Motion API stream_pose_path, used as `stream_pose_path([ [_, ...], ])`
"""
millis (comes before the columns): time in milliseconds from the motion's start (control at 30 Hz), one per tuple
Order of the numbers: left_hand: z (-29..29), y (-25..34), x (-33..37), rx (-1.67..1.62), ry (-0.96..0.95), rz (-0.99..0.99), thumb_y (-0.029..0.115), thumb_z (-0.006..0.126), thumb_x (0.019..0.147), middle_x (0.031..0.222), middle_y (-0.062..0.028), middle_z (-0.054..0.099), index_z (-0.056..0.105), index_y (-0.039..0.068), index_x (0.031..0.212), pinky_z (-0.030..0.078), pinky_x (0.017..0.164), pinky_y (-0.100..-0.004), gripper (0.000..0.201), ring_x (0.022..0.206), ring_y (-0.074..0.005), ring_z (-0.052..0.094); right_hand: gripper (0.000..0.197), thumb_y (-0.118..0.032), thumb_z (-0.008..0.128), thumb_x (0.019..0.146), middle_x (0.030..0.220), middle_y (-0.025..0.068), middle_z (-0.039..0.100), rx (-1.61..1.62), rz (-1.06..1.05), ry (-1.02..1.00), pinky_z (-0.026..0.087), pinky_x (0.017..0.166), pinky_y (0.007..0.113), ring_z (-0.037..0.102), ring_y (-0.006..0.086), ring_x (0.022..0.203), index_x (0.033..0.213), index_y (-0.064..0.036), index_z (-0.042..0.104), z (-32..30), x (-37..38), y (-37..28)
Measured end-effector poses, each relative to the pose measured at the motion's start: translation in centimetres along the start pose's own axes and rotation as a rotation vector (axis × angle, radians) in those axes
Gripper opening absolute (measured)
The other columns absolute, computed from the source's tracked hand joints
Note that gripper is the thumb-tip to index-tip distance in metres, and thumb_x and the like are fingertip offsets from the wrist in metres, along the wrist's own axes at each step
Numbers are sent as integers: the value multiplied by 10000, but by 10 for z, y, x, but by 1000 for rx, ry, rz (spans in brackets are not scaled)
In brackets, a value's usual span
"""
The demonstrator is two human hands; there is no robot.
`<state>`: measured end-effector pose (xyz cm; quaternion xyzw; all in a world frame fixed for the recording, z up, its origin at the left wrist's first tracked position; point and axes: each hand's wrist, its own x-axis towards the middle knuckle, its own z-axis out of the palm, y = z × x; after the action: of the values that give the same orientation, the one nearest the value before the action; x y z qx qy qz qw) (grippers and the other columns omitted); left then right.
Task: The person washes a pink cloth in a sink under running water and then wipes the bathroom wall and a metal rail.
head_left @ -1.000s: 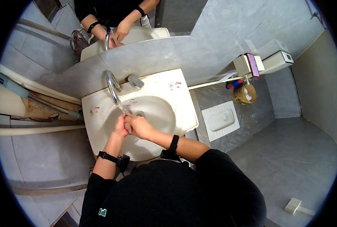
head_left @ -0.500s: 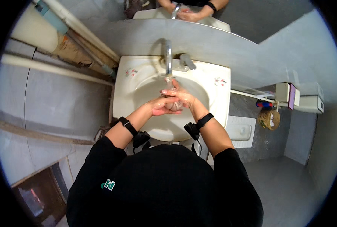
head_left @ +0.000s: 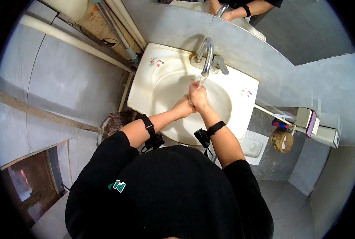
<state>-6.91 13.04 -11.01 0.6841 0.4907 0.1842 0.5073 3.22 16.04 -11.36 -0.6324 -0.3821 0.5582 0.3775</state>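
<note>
Under the chrome faucet, a clear stream of water runs down onto my two hands, which are pressed together over the sink basin. My right hand is closed, its fingers curled round part of my left hand. Reddish fingertips show just beside the stream; whose they are is hard to tell. From the lower left my left hand meets it, and most of its fingers are hidden behind the right. Black straps with small dark devices sit on both forearms.
A lever handle stands right of the spout. A mirror hangs behind the sink. To the right are a squat toilet, a woven basket and a white box. Pipes run along the left.
The open, wet hands rubbing across each other have closed together, the right round the left. The view has turned, so the sink now appears tilted.
</note>
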Motion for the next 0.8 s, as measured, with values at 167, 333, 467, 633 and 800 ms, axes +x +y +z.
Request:
stream_pose_path([
  [167,-8,18,-11,226,27,-215,176,645,683,878,-204,594,363,20,1141,472,619,-406,560,748,-337,597,228,-209,560,818,684,60,570,36,154,18,412,466,263,514,131,533,903,-3,510,-4,-8,-6],
  [333,-21,-9,-8,-208,154,-116,199,621,729,1032,-130,563,326,22,1203,463,693,-381,586,850,-256,588,280,-235,641,778,722,70,612,-103,-315,-118,446,469,267,565,129,554,903,-3,545,-19,-27,-4],
  [467,-39,-18,0,-1001,-190,-392,343,605,790,1040,-115,530,356,36,1227,412,866,-362,589,930,-239,540,310,-213,685,728,743,104,624,-522,-98,-28,494,570,307,609,220,623,932,-19,555,-37,-36,-35],
  [633,-30,25,5,-1390,-249,-749,521,419,859,1101,-51,543,468,130,1175,430,858,-364,505,965,-206,540,249,-123,598,728,984,174,548,-944,-462,152,493,625,423,598,353,711,953,-34,538,-14,-53,-40],
  [800,-32,10,25,-1366,-209,-639,505,460,840,1025,-45,591,553,127,1066,451,815,-365,450,938,-182,560,359,-40,671,622,978,130,532,-881,-483,57,486,632,413,586,354,747,941,-90,514,-14,-79,-53],
])
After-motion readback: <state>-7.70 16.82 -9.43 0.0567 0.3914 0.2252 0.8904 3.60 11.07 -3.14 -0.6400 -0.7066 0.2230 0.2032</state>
